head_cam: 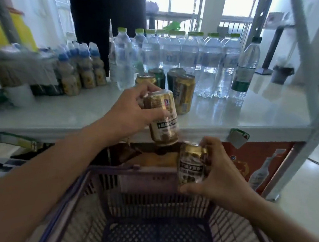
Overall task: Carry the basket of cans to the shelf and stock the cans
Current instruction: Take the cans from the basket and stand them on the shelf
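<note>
A: How are the hands occupied?
B: A tilted gold can (163, 119) is gripped by the left hand (130, 114); another gold can (191, 164) is clasped by the right hand (218, 173).
A: And the basket (149, 178)?
B: It is positioned below both hands, before the shelf (252, 114).

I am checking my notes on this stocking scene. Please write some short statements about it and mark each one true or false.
1. The left hand holds a gold drink can. True.
2. The right hand is empty. False: it holds another gold can.
3. The purple plastic basket looks empty of cans. True.
4. The white metal shelf has no cans yet. False: gold and green cans stand before the clear water bottles.
</note>
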